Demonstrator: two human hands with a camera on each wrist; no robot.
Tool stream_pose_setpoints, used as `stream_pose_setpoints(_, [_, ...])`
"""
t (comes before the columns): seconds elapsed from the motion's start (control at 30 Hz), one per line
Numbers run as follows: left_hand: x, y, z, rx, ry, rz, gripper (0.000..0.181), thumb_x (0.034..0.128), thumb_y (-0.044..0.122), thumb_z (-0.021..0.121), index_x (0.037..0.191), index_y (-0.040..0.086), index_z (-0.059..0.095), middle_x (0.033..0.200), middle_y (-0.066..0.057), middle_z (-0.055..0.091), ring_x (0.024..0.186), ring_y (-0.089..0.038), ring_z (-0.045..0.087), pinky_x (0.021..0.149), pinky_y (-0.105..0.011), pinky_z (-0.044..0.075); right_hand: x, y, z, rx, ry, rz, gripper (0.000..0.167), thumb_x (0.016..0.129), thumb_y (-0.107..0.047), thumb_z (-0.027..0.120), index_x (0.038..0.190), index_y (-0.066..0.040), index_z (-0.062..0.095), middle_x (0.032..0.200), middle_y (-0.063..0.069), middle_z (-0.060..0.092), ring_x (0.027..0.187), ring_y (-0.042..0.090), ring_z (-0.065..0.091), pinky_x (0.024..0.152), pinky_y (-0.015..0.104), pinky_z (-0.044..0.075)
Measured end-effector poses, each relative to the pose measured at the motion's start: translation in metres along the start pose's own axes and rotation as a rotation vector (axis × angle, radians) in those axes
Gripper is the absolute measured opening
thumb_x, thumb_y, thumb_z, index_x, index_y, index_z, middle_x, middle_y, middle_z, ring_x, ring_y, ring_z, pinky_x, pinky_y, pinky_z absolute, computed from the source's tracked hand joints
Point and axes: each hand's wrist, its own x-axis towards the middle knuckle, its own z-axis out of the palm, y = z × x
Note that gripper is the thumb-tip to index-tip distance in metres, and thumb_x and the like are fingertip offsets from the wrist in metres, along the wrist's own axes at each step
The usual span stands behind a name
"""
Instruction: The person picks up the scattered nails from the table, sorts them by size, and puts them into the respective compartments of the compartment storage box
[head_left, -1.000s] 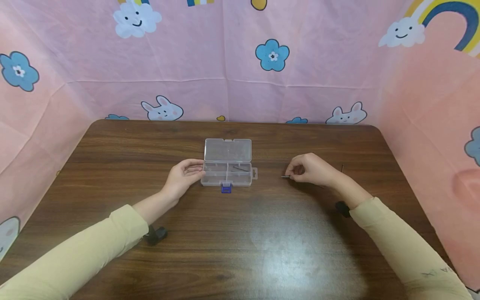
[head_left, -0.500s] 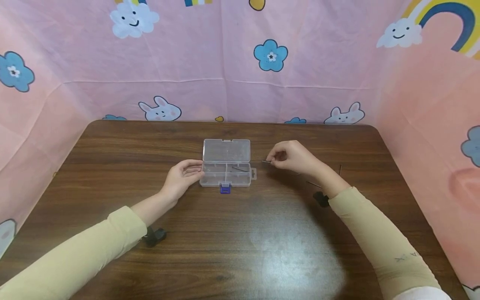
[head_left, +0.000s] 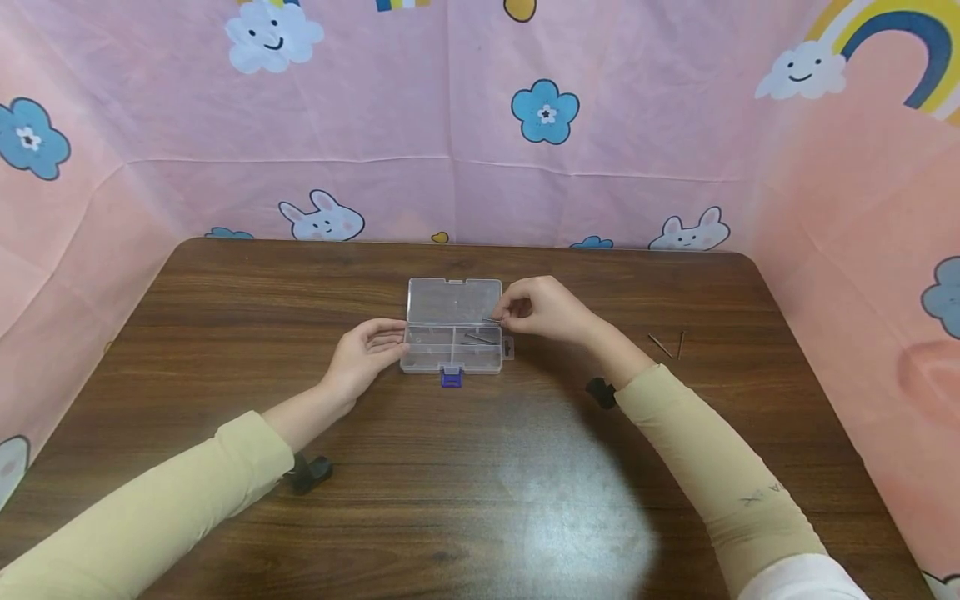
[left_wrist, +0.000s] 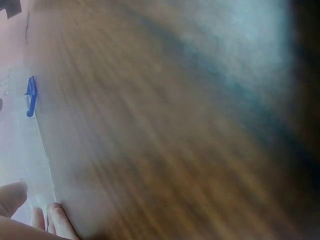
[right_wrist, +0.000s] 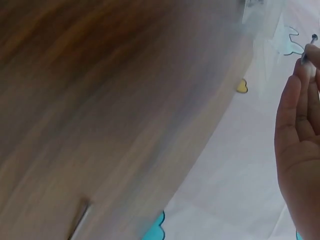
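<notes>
at the right end of the clear box, our right hand pinches a nail roughly lengthwise to it, head jutting outward; our left hand grips its left end.

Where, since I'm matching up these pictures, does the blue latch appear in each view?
Head: the blue latch is just below and left of centre, on the near side of the clear box.
Left wrist: the blue latch is near the left edge, above mid-height.
Right wrist: not in it.
Shared landmark: the box, cut off at the top right in the right wrist view.
</notes>
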Motion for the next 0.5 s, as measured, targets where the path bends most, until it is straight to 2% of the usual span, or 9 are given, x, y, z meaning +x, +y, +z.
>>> stream_pose_setpoints(0.5, [0.0,-0.004,0.0,0.011,-0.001,0.007,0.046,0.1031,0.007,0.068,0.145,-0.007,0.055,0.146,-0.029,0.06,0.136,-0.038,0.059,0.094,-0.004,0.052,0.018,-0.005,0.024,-0.032,-0.064,-0.023,0.012,0.096,-0.002,0.072,0.099,-0.005,0.083,0.1,0.008,0.082,0.087,0.016,0.072,0.081,0.028,0.063])
